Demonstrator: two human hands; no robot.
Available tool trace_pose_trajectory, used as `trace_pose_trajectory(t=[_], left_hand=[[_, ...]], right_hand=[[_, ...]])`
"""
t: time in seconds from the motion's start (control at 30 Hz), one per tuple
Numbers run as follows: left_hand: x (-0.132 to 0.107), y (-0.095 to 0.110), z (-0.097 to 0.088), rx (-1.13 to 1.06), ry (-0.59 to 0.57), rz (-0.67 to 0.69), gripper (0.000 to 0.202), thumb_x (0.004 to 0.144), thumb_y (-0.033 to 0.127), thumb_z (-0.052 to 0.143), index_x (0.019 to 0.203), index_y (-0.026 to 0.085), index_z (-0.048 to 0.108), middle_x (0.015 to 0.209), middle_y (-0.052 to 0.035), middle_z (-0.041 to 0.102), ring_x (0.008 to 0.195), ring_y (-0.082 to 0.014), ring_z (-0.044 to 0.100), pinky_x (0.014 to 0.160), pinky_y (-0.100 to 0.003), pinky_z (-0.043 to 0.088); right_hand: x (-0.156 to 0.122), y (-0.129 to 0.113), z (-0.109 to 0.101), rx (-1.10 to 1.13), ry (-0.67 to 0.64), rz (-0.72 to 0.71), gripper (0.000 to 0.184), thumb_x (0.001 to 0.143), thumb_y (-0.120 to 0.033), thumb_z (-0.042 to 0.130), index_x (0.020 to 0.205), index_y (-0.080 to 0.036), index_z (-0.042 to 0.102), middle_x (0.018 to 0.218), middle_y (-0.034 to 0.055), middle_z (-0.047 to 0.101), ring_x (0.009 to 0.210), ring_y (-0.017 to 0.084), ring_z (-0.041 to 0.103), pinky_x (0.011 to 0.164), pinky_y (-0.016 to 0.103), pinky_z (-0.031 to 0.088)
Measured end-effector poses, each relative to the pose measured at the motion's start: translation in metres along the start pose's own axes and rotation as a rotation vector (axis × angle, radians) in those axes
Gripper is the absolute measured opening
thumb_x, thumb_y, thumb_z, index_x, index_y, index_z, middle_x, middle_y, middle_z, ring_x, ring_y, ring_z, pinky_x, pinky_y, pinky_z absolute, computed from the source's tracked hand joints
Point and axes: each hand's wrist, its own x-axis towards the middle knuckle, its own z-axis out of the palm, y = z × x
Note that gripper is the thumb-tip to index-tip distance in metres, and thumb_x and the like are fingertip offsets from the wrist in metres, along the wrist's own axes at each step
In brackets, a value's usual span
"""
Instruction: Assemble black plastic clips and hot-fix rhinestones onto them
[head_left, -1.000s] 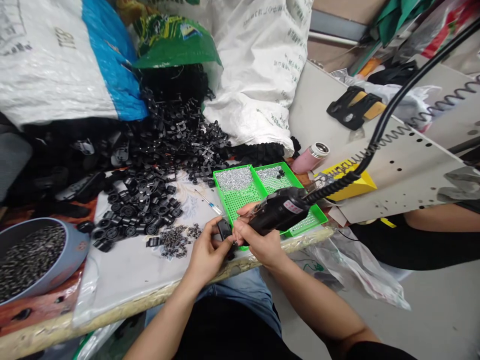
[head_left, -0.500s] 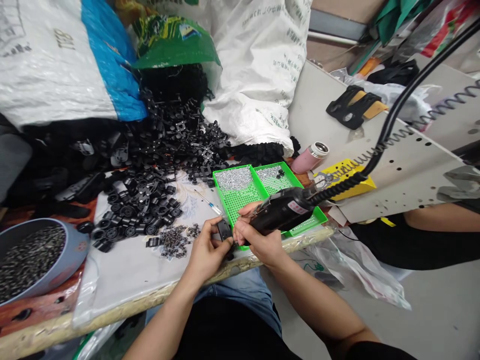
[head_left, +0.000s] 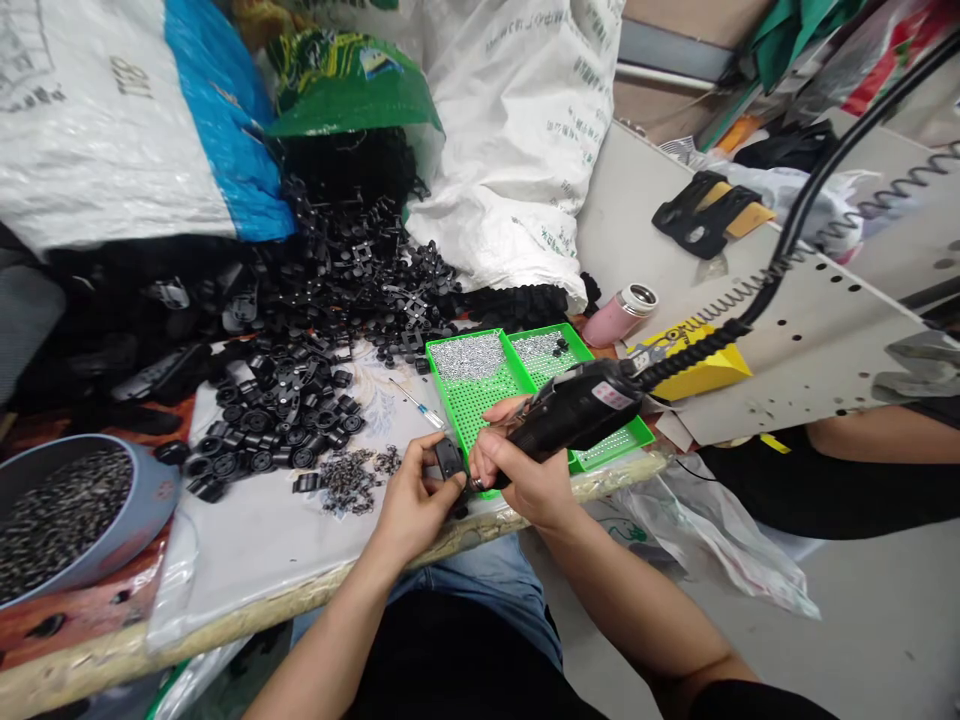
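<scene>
My left hand [head_left: 411, 505] is closed around a small black plastic part [head_left: 450, 460], held just above the table's front edge. My right hand [head_left: 517, 470] grips a black electric screwdriver [head_left: 581, 410], its tip pressed against that part. A coiled black cable [head_left: 720, 320] runs from the tool up to the right. Right behind my hands sits a green tray [head_left: 480, 405] with two heaps of small silver screws.
A heap of black plastic parts [head_left: 315, 330] spills from sacks at the back. Small dark metal bits [head_left: 352, 478] lie left of my hands, a grey bowl [head_left: 146, 515] of more at far left. A pink flask [head_left: 622, 315], a yellow box [head_left: 709, 370] and another person's arm [head_left: 885, 440] are on the right.
The screwdriver's body has tilted and shifted slightly right and up while its tip stays on the part. My left hand holds its place.
</scene>
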Motion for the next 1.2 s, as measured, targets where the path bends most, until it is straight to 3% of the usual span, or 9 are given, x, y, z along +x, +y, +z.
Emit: trace_pose_trajectory(t=[0.5,0.63,0.87,1.07,1.2], left_hand=[[0.001,-0.001,0.000,0.022,-0.011,-0.028,0.058,0.079,0.034,0.072,0.130,0.020,0.050,0.102,-0.0046,0.067,0.065,-0.0122,0.064,0.062,-0.026,0.050],[0.001,-0.001,0.000,0.010,-0.021,-0.030,0.058,0.078,0.033,0.072,0.130,0.021,0.050,0.099,-0.0021,0.065,0.057,-0.0102,0.060,0.055,-0.024,0.048],[0.000,-0.004,0.000,-0.103,-0.012,-0.017,0.057,0.076,0.033,0.076,0.126,0.022,0.053,0.104,-0.0042,0.069,0.063,-0.0120,0.064,0.060,-0.025,0.051],[-0.001,0.000,0.003,-0.128,0.008,0.001,0.052,0.076,0.034,0.075,0.121,0.021,0.054,0.102,-0.0033,0.068,0.065,-0.0122,0.064,0.064,-0.026,0.053],[0.000,0.003,0.001,-0.164,0.000,0.009,0.050,0.075,0.032,0.077,0.118,0.022,0.054,0.093,0.0004,0.067,0.059,-0.0097,0.060,0.061,-0.024,0.052]], right_hand=[[0.002,0.005,-0.003,0.029,0.072,-0.008,0.028,0.081,-0.032,0.076,0.094,-0.023,0.054,0.048,-0.0123,0.053,0.039,0.009,0.050,0.046,0.024,0.046],[-0.002,0.012,-0.006,-0.035,0.009,-0.041,0.024,0.085,-0.032,0.074,0.096,-0.024,0.054,0.051,-0.0118,0.054,0.041,0.010,0.052,0.047,0.024,0.049],[-0.008,0.013,-0.009,-0.159,-0.210,-0.059,0.021,0.087,-0.035,0.072,0.094,-0.024,0.056,0.060,-0.0086,0.055,0.046,0.010,0.054,0.048,0.027,0.050],[-0.012,0.012,0.004,-0.305,-0.059,-0.073,0.022,0.088,-0.034,0.068,0.078,-0.024,0.052,0.055,-0.0074,0.050,0.049,0.012,0.052,0.058,0.031,0.054],[-0.018,0.011,0.012,-0.370,-0.039,-0.116,0.019,0.086,-0.030,0.067,0.075,-0.024,0.054,0.058,-0.0055,0.052,0.052,0.013,0.054,0.062,0.031,0.055]])
